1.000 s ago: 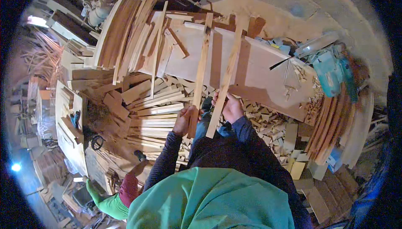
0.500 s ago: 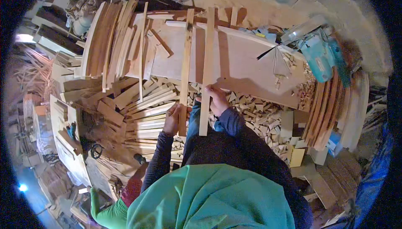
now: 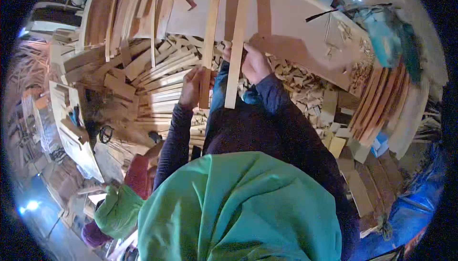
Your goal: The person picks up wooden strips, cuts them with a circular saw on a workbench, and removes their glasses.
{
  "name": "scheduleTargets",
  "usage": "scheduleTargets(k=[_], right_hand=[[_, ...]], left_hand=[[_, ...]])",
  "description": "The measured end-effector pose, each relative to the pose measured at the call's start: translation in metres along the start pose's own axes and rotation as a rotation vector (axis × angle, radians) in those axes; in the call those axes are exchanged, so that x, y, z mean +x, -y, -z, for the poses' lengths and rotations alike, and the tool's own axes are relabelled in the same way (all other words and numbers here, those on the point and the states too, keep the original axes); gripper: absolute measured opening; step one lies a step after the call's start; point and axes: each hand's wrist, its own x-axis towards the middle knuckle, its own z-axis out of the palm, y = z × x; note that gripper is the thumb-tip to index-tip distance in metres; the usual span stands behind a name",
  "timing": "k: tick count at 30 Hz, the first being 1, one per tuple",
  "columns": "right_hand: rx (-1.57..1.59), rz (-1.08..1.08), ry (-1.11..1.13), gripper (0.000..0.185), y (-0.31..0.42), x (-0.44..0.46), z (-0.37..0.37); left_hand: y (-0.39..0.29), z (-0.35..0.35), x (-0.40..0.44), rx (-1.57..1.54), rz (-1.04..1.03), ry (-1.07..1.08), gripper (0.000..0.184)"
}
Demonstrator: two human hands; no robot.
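My left hand (image 3: 192, 88) is closed around the lower part of a long wooden strip (image 3: 210, 37), which points away from me. A second, lighter strip (image 3: 238, 41) runs beside it with a gap between them, and my right hand (image 3: 254, 64) grips it from the right side. The far parts of both strips extend over a pale board (image 3: 296, 27) on the bench. Below the hands, small wood offcuts (image 3: 305, 94) lie heaped on the floor.
Long boards (image 3: 100, 13) are stacked at the upper left, with thin pieces (image 3: 164, 92) fanned out below. A teal power tool (image 3: 384, 39) is at the right, near curved planks (image 3: 379, 103). Another person in green (image 3: 117, 211) is at the lower left.
The view has tilted, so bench, strips and hands sit higher in the picture. Both hands still hold their strips. The other person's green-covered part shows more, and a purple shape appears beside it.
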Motion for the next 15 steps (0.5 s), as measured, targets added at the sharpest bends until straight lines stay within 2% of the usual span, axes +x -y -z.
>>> scheduleTargets(k=[3,7,9,10,13,15], right_hand=[[0.03,-0.003,0.071,0.037,-0.001,0.002,0.002],[0.031,0.03,0.042,0.032,-0.004,0.003,0.006],[-0.006,0.045,0.026,0.031,-0.005,0.002,0.006],[-0.024,0.055,0.02,0.03,-0.003,0.001,0.002],[-0.209,0.052,-0.048,0.026,0.004,-0.006,-0.013],[-0.213,0.043,-0.059,0.02,0.001,0.004,-0.006]], left_hand=[[-0.001,0.002,-0.002,-0.026,-0.004,0.017,0.036],[0.002,0.007,0.0,0.01,-0.016,-0.002,0.035],[0.005,0.012,0.004,-0.11,0.088,0.019,0.034],[0.002,0.009,0.002,-0.077,0.045,0.025,0.034],[0.007,0.014,0.006,-0.142,0.116,-0.005,0.035],[0.006,0.013,0.002,-0.075,0.022,0.023,0.033]])
